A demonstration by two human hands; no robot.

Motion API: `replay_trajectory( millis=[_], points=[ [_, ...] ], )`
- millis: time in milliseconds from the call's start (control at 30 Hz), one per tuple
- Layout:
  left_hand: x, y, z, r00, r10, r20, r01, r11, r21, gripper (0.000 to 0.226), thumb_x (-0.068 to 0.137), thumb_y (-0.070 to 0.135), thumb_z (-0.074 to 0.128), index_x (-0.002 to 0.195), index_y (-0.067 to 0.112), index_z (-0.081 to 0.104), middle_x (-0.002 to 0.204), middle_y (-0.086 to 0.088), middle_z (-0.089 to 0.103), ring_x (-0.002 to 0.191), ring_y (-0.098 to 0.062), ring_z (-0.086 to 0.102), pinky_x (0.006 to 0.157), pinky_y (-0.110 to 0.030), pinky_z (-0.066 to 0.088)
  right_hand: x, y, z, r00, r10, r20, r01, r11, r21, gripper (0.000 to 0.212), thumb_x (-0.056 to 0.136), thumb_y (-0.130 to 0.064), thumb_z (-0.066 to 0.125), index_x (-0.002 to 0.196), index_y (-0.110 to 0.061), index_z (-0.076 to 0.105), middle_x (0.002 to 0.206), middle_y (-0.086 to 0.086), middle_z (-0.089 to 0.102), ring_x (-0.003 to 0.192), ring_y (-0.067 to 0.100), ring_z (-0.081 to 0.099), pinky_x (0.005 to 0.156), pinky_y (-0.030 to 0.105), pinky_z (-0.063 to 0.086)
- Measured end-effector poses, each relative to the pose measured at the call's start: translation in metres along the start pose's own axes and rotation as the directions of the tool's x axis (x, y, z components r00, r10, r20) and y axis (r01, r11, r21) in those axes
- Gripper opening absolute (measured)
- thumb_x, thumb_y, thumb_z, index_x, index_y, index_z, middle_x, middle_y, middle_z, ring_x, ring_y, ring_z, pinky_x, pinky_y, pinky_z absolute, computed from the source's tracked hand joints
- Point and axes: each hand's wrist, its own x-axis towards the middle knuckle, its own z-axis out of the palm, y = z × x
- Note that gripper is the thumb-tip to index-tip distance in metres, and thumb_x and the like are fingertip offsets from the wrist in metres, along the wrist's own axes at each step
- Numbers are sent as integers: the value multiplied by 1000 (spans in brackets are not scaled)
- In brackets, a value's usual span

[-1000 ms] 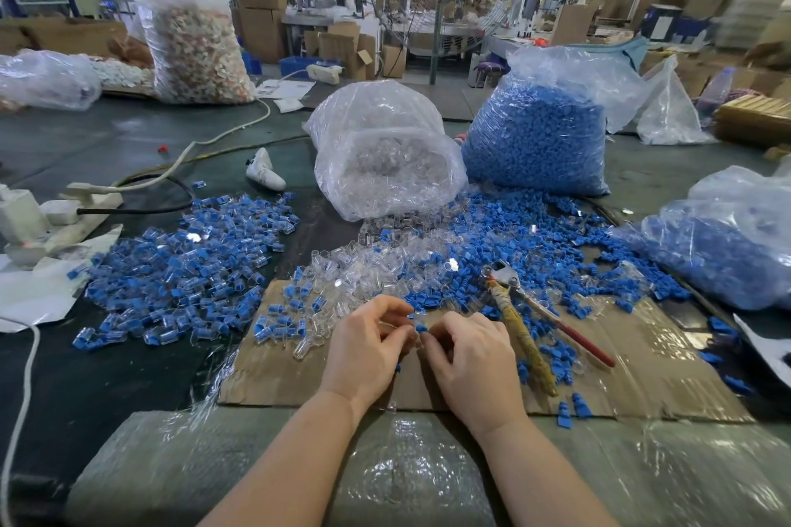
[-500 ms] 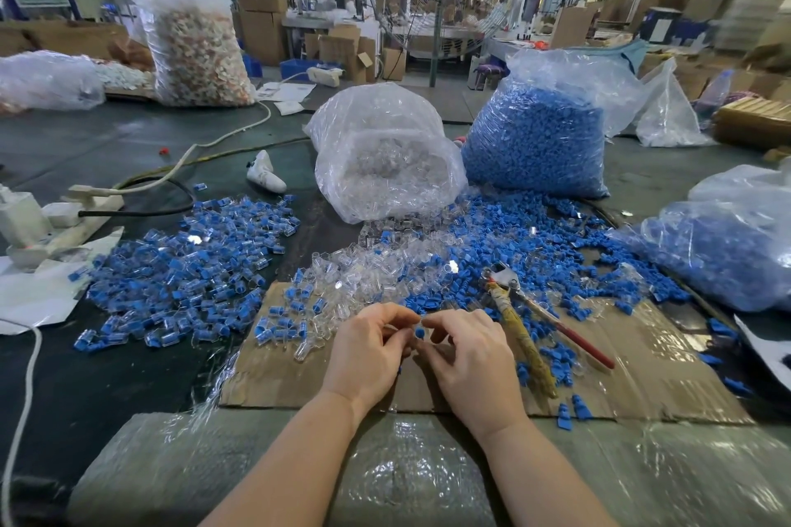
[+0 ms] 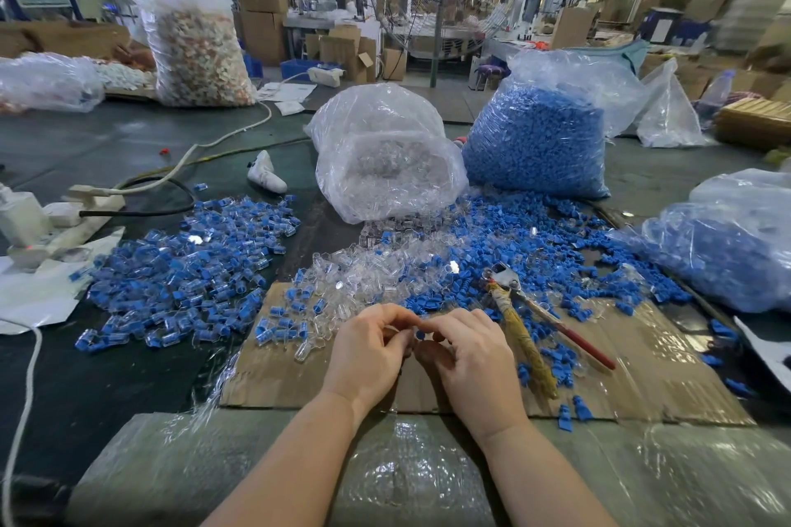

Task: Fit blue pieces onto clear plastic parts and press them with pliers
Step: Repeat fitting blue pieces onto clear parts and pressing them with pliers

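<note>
A small blue piece is pinched between the curled fingers of the right hand, and it is pressed toward a clear plastic part that is held in the curled fingers of the left hand; most of the clear part is hidden by the fingers. Both hands are held together just above the cardboard sheet at the near side of the table. The fitting is judged to be under way, with pressing not yet begun: the pliers lie untouched on the cardboard, just right of the right hand.

A skewed seating is the likeliest fault, since both pieces are tiny and largely covered by the fingers. If too much force is applied off-axis, the blue piece could be flicked out and lost among the loose blue pieces beyond the hands, or the clear part could slip.

Open room is limited. Loose clear parts lie directly ahead, assembled pieces are heaped to the left, and the pliers' handles lie close on the right. A reach for the pliers could sweep the scattered blue pieces beside them toward the cardboard's near edge. Bare cardboard is left only near the wrists.
</note>
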Motion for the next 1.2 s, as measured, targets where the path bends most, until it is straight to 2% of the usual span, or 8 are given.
replay_trajectory(
  millis=[400,667,867,1200],
  points=[
    [-2,4,-3,999,32,9,-32,998,61,19,81,6,68,83,24,69,78,16,63,70,4,60,66,-5,46,0,0,0,1000,-20,-15,20,1000,-8,9,79,-24,74,88,-20,70,82,-8,65,74,16,55,66,34,47],
    [-1,3,-3,1000,11,9,-11,999,38,19,80,5,69,83,24,69,78,13,65,72,5,60,65,-5,45,0,1,1,998,-53,-39,52,998,-22,8,79,-22,74,85,-21,70,80,-9,65,72,16,55,64,36,48],
    [0,2,-1,1000,-14,4,14,1000,8,20,79,4,70,81,23,70,78,6,69,70,-5,65,72,-17,53,0,1,2,998,-56,-38,55,998,-22,8,81,-25,71,83,-18,70,80,-7,65,72,20,55,65,40,48],
    [0,2,-3,1000,-11,12,11,1000,-9,24,79,5,70,79,29,68,77,10,68,69,1,63,69,-11,51,0,0,1,998,-50,-41,49,999,-16,5,80,-21,73,82,-18,70,79,-7,66,72,20,55,65,40,49]
  ],
)
